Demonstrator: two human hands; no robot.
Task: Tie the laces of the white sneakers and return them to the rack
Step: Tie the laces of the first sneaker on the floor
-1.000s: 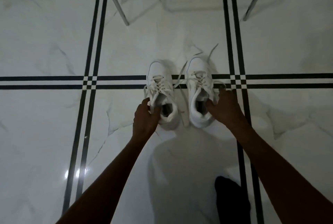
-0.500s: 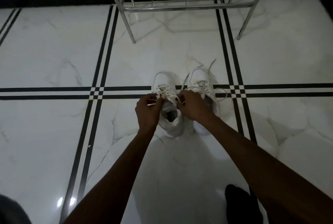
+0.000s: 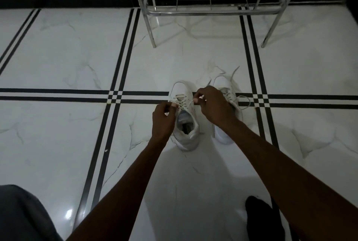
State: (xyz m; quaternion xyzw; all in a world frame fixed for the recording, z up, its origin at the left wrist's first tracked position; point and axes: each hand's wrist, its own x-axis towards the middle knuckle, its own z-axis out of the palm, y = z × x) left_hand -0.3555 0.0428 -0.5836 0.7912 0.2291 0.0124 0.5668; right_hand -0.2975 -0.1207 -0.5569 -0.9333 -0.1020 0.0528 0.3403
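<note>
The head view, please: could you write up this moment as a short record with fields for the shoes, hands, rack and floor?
left sneaker: white sneaker standing on the floor, laces being worked
right sneaker: second white sneaker beside it, loose laces trailing on the floor
left hand: left hand pinching a lace end at the left sneaker
right hand: right hand pinching the other lace end, partly covering the right sneaker
rack: metal shoe rack beyond the shoes, visible shelf bare
floor: white marble tiles with black stripes
task stage: tying not finished; no shoe on the rack

Floor (image 3: 64, 62) glossy veined marble, black inlay stripes; rack (image 3: 211, 11) shiny chromed metal; sneakers (image 3: 187, 124) smooth matt white, woven laces (image 3: 183, 104).
</note>
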